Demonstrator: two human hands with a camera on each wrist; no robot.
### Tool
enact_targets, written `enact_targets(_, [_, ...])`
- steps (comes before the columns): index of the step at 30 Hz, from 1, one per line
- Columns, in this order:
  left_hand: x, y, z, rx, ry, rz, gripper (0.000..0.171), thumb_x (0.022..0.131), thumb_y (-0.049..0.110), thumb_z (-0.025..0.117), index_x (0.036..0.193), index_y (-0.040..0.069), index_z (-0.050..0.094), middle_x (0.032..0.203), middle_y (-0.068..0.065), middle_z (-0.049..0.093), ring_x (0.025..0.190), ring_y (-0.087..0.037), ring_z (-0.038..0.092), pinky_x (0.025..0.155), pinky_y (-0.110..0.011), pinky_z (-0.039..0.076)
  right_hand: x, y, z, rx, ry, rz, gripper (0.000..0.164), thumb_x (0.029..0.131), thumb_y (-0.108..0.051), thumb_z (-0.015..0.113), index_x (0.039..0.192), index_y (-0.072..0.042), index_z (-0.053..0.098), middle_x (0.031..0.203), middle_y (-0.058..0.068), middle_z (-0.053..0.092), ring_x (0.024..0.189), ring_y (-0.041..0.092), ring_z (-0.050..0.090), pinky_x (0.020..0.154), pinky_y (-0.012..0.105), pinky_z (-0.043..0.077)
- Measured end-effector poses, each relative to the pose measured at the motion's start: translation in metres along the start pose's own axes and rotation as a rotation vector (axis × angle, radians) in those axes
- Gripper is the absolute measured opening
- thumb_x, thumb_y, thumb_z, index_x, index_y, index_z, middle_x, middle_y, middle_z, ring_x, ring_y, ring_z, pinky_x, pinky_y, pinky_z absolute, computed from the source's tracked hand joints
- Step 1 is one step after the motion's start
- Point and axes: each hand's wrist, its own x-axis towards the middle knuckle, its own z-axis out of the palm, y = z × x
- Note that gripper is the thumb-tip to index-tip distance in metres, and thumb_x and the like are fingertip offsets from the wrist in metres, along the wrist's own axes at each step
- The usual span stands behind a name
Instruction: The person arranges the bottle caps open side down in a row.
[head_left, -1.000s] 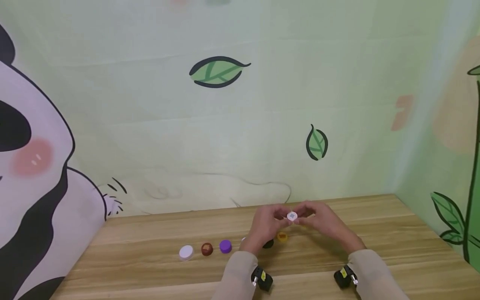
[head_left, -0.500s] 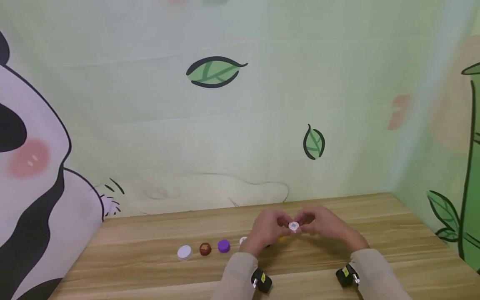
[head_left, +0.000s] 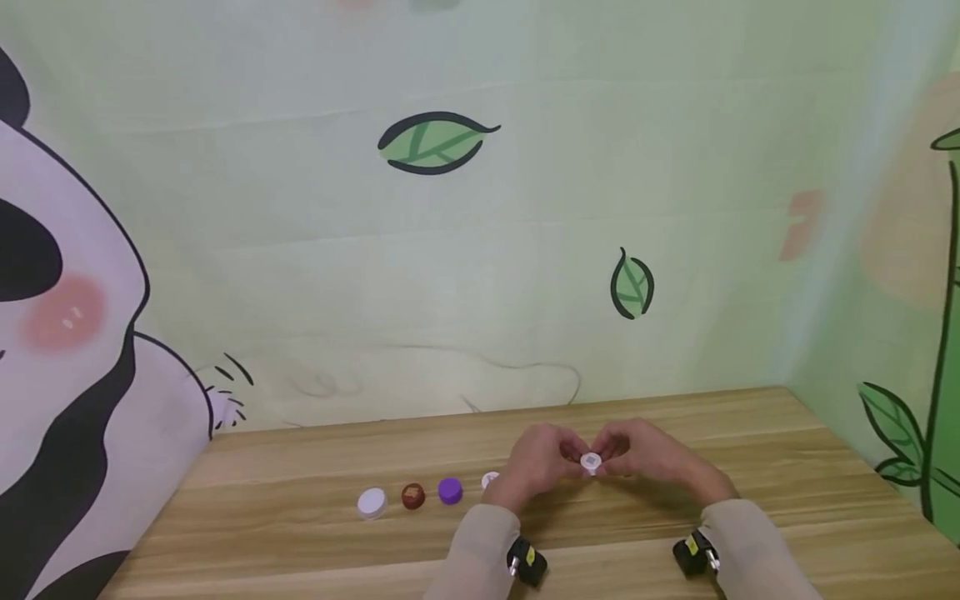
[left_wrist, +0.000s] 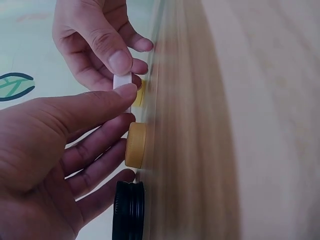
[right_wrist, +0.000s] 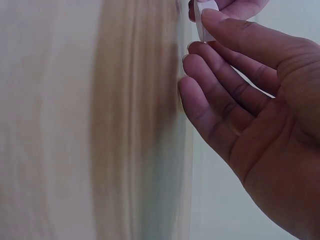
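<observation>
Between the fingertips of both hands is a small white bottle cap (head_left: 591,462) with a grey mark on its top. My left hand (head_left: 542,457) pinches it from the left, thumb against its side in the left wrist view. From the right, my right hand (head_left: 647,454) pinches the same cap, its other fingers spread below. Low over the wooden table, the cap stays level in the head view. Beneath the left hand, the left wrist view shows a black cap (left_wrist: 128,212), an orange-yellow cap (left_wrist: 136,145) and a yellow cap (left_wrist: 140,94), all hidden in the head view.
Left of the hands, a row of caps lies on the wooden table (head_left: 300,542): a large white cap (head_left: 372,503), a brown cap (head_left: 413,497), a purple cap (head_left: 450,491) and a partly covered white cap (head_left: 490,478). A printed cloth backdrop (head_left: 525,250) stands behind the table.
Both hands have come down and slightly right with the pinched white cap, closer to the table. The left hand now covers the black and yellow caps seen earlier in the head view.
</observation>
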Motion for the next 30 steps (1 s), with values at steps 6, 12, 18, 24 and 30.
enact_targets(6, [-0.0012, 0.0011, 0.0003, 0.072, -0.008, 0.001, 0.016, 0.082, 0.007, 0.091, 0.095, 0.01, 0.083, 0.083, 0.007, 0.077, 0.074, 0.004, 0.063, 0.073, -0.016, 0.049, 0.0015, 0.0021, 0.0009, -0.008, -0.01, -0.028, 0.018, 0.09, -0.002, 0.083, 0.105, -0.003, 0.073, 0.098, 0.004, 0.074, 0.091, 0.021, 0.067, 0.079, 0.033, 0.056])
enact_targets(12, [-0.0027, 0.0021, 0.001, 0.074, -0.019, -0.002, 0.017, 0.082, 0.007, 0.091, 0.096, 0.01, 0.082, 0.084, 0.006, 0.078, 0.074, 0.004, 0.063, 0.074, -0.015, 0.048, 0.0015, 0.0043, 0.0015, -0.023, -0.015, -0.042, 0.018, 0.09, -0.002, 0.083, 0.105, -0.001, 0.073, 0.098, 0.003, 0.074, 0.091, 0.021, 0.068, 0.08, 0.03, 0.056])
enact_targets(18, [-0.0031, 0.0011, 0.0017, 0.074, -0.012, -0.001, 0.016, 0.083, 0.007, 0.091, 0.095, 0.011, 0.082, 0.084, 0.006, 0.077, 0.074, 0.004, 0.063, 0.075, -0.016, 0.048, 0.0019, 0.005, 0.0021, -0.038, -0.013, -0.037, 0.018, 0.09, -0.002, 0.083, 0.105, -0.002, 0.073, 0.097, 0.003, 0.073, 0.09, 0.021, 0.067, 0.08, 0.031, 0.056])
enact_targets(24, [-0.0038, 0.0033, 0.0016, 0.078, -0.011, -0.005, 0.016, 0.083, 0.008, 0.091, 0.095, 0.01, 0.082, 0.083, 0.006, 0.077, 0.074, 0.004, 0.062, 0.075, -0.017, 0.048, 0.0016, 0.0069, 0.0014, -0.04, -0.012, -0.045, 0.018, 0.089, -0.002, 0.084, 0.104, -0.002, 0.073, 0.095, 0.002, 0.074, 0.09, 0.021, 0.067, 0.079, 0.029, 0.056])
enact_targets(30, [-0.0049, 0.0023, 0.0, 0.085, -0.008, -0.004, 0.016, 0.082, 0.007, 0.091, 0.094, 0.01, 0.081, 0.082, 0.006, 0.076, 0.074, 0.003, 0.062, 0.075, -0.017, 0.049, 0.0039, 0.0075, 0.0027, -0.043, -0.012, -0.051, 0.017, 0.089, -0.002, 0.084, 0.103, -0.002, 0.074, 0.094, 0.002, 0.073, 0.089, 0.021, 0.067, 0.078, 0.029, 0.055])
